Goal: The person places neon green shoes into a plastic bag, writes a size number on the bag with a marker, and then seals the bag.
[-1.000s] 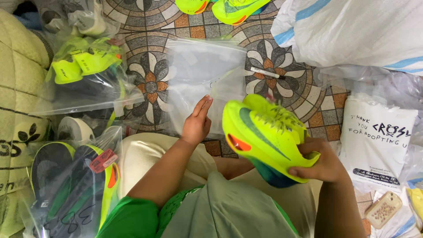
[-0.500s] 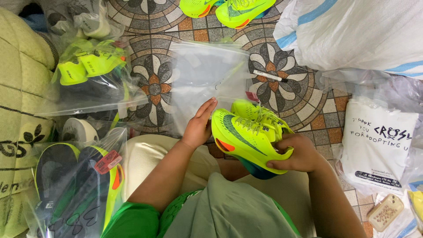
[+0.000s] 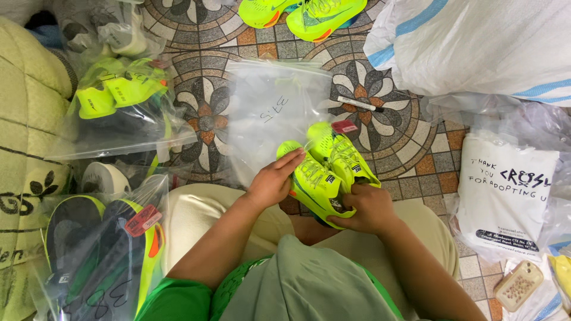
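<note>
Patterned floor tiles (image 3: 196,113) in brown, grey and cream rosettes spread under a person who sits with both knees drawn up, looking down at a pair of neon yellow shoes (image 3: 326,169) held together just above the lap. Left hand (image 3: 272,183) lies flat against the outer side of the nearer shoe, fingers stretched along its laces and pressing it toward its mate. Right hand (image 3: 367,209) curls around the heels from below and behind, thumb up against the sole edge, so both hands are grasping the pair between them. A small red tag (image 3: 344,126) sits at the toe end of the farther shoe. Directly beyond the shoes an empty clear plastic bag (image 3: 270,110) lies flat on the tiles, with handwriting on it, and a dark marker pen (image 3: 360,104) rests just beside its right edge. To the left, several more clear bags hold shoes: one with a neon yellow pair (image 3: 116,89) and, nearer the knee, one with dark shoes (image 3: 89,249) and a red tag. At the top edge another loose neon pair (image 3: 303,12) sits on the floor. A large white sack with blue stripes (image 3: 476,44) fills the upper right, and a white printed bag (image 3: 505,190) lies below it.
</note>
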